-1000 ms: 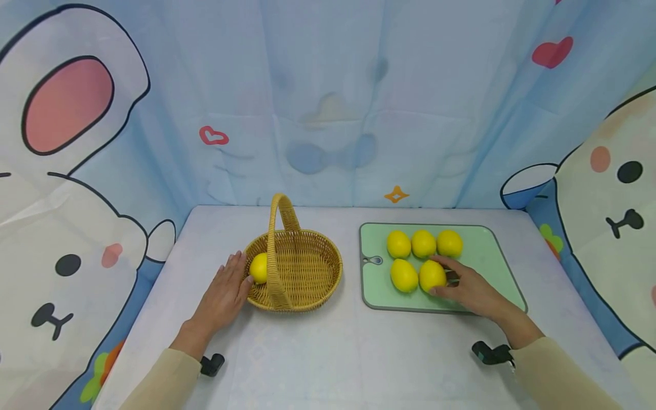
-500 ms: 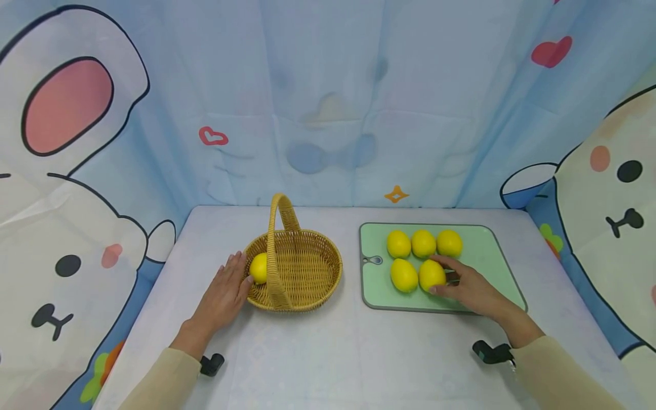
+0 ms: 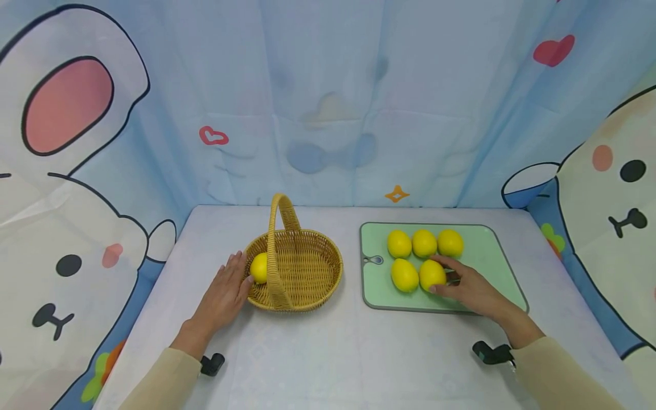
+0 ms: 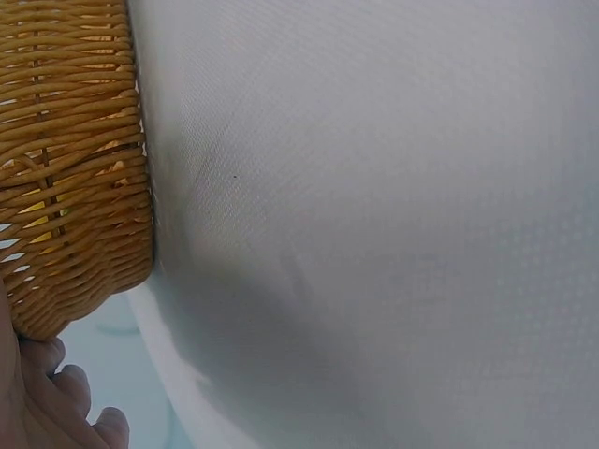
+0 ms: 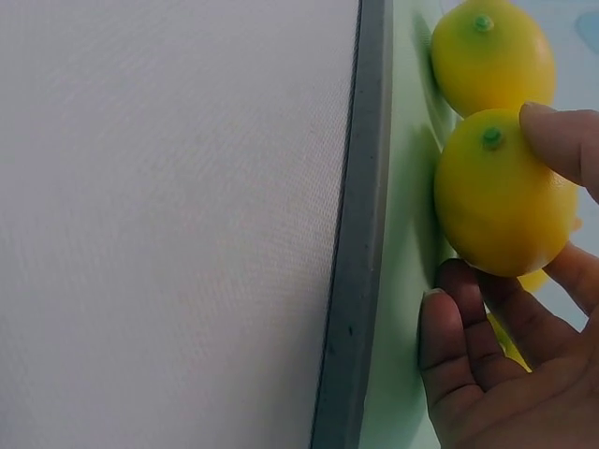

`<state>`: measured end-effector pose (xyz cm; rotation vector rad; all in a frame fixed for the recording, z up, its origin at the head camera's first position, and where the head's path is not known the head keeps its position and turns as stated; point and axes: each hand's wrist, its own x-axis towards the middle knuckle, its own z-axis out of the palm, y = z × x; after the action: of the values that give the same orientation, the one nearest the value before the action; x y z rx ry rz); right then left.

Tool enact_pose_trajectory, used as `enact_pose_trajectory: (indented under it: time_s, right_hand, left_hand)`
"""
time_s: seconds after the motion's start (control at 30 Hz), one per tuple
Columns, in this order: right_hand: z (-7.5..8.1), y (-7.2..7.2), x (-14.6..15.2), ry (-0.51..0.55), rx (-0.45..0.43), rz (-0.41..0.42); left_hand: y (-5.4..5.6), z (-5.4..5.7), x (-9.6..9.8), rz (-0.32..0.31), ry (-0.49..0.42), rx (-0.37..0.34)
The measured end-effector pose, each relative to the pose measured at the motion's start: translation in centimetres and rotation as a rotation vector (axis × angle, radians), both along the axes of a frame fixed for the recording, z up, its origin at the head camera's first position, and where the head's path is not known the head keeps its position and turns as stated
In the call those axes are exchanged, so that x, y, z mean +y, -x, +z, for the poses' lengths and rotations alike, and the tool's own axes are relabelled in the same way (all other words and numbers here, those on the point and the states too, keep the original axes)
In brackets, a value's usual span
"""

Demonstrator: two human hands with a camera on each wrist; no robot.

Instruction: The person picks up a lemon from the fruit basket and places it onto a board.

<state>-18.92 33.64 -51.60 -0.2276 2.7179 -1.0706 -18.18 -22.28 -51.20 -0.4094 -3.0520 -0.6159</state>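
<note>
A yellow wicker basket (image 3: 310, 276) with a tall arched handle stands left of centre, one yellow lemon (image 3: 258, 267) lying at its left end. Against the basket's left side rests my left hand (image 3: 220, 296), its fingers straight. On the right, a green cutting board (image 3: 494, 279) with a grey rim bears several lemons in two rows. My right hand (image 3: 474, 290) pinches the front-row lemon (image 5: 501, 201) nearest it, thumb on one side and fingers on the other. That lemon sits low at the board; the right wrist view shows its green stem end.
A white cloth covers the table (image 3: 328, 359), with bare cloth between basket and board. Behind it hangs a light blue curtain (image 3: 328, 85) with cartoon prints. Beside the held lemon lies another front-row lemon (image 3: 404, 275); three more form the back row.
</note>
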Motion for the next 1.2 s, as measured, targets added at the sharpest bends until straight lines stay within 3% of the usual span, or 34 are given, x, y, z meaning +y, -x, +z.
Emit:
enact_pose_trajectory:
  time_s: [1.0, 1.2]
  right_hand:
    - [-0.01, -0.16, -0.28, 0.012, 0.027, -0.012]
    - [-0.08, -0.11, -0.23, 0.008, 0.033, -0.015]
  left_hand:
    - [-0.02, -0.24, 0.00, -0.005, -0.006, 0.043]
    - [0.01, -0.20, 0.03, 0.000, -0.005, 0.023]
